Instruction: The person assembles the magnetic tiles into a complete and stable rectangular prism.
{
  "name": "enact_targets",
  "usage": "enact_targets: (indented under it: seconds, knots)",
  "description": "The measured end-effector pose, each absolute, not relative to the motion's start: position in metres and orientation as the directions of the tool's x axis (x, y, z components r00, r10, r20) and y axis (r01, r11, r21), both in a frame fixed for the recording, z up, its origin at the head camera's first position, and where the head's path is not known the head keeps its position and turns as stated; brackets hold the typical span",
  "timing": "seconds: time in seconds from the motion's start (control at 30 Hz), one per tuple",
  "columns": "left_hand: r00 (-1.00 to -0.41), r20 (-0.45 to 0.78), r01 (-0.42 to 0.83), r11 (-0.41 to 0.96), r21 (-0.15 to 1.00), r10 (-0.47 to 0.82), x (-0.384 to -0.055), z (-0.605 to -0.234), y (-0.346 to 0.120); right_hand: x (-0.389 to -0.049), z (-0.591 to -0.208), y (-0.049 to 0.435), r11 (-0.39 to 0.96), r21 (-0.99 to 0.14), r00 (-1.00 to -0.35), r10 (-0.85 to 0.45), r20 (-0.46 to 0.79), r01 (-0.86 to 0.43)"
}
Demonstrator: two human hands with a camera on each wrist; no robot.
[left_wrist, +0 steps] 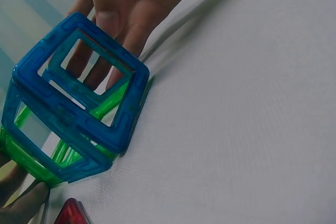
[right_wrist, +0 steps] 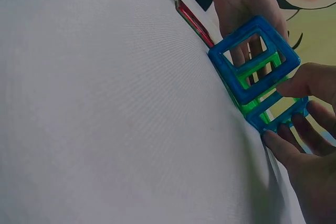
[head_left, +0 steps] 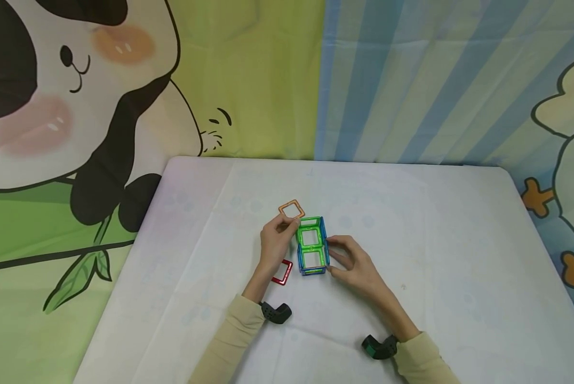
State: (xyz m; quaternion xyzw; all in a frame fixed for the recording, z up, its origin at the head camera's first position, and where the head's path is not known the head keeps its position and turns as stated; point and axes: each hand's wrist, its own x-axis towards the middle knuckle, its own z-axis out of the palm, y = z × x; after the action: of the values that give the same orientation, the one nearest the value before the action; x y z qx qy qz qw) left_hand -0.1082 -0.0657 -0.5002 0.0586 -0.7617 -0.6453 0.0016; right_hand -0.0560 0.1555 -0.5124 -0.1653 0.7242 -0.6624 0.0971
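Green and blue square magnetic tiles (head_left: 312, 247) are joined into an open box-like frame, standing on the table in the head view. My left hand (head_left: 276, 240) pinches its far left green edge with thumb and fingertips. On the other side, my right hand (head_left: 359, 264) holds the blue side, its thumb near the front corner. Blue tiles (right_wrist: 229, 80) stand upright in the right wrist view, with green ones behind. An orange square tile (head_left: 300, 208) lies flat just beyond the left fingertips. Partly hidden by the left hand, a red tile (head_left: 288, 273) lies beside the frame.
A white cloth covers the table (head_left: 436, 224). Behind it hangs a printed curtain (head_left: 258, 80) with a cartoon panda. Each wrist carries a black camera band, one on the left (head_left: 276, 313) and one on the right (head_left: 380, 348).
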Motion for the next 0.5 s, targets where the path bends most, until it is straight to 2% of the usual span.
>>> enact_targets:
  seconds: [0.3,0.5]
  knots:
    - [-0.993,-0.069,-0.084,0.167,0.982,-0.092,-0.1082,-0.5013,-0.0644,-0.0526,-0.5115,0.1578,0.052,-0.994,-0.926,-0.371,0.072,-0.098]
    - [-0.992,-0.075,-0.091,0.171,0.981,-0.098,-0.1082,-0.5016,-0.0649,-0.0481,-0.5118,0.1527,0.176,-0.969,-0.926,-0.364,0.097,-0.17]
